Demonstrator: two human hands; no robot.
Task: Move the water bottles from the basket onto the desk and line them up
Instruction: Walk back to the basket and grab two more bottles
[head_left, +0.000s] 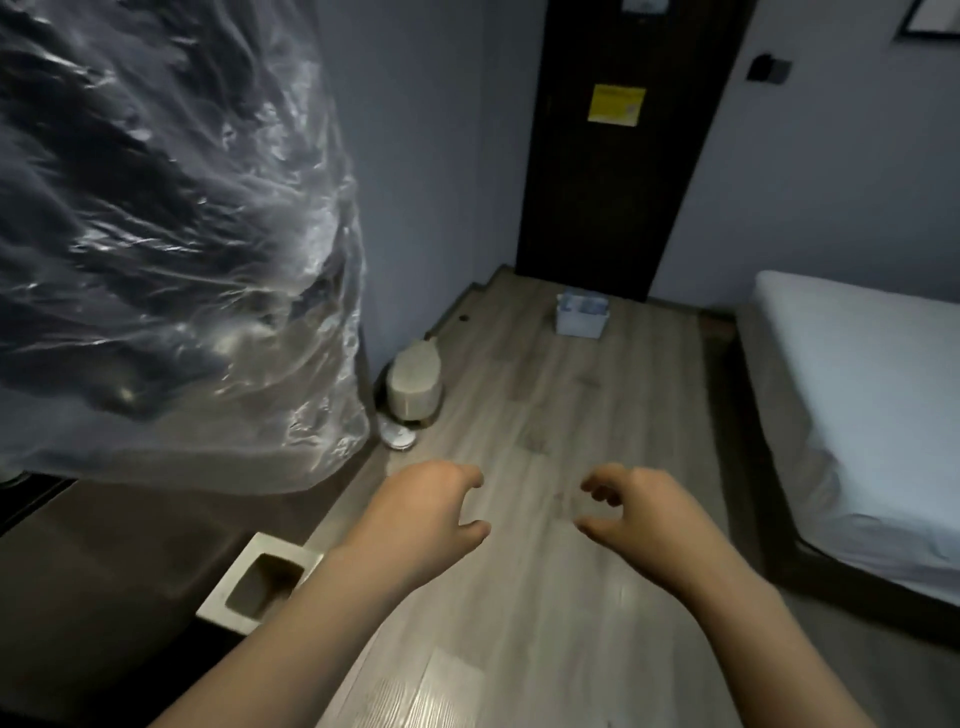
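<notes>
Hanging at the far left is a large sheet of crinkled clear plastic (171, 234) draped over something dark, well to the left of the basket (581, 315). Below the plastic a dark surface carries a pale square recessed fitting (260, 582), though the picture is too dim to tell whether that surface is the counter. A beige cylindrical bin (415, 387) stands on the wooden floor (545, 415) by the wall corner, nearer the camera than the basket and to its left, with a small round white object (397, 435) at its foot. The left hand (431, 512) hovers over the floor, far nearer than the basket, fingers curled and apart from the thumb, grasping nothing. The basket, pale and boxy, sits on the floor just before a dark door (618, 150) bearing a yellow notice (616, 105); bluish shapes inside may be the water bottles, too blurred to be sure. The right hand (639, 512) mirrors the left, half curled and empty. Right of the basket lies a bed (872, 405) with a white mattress.
</notes>
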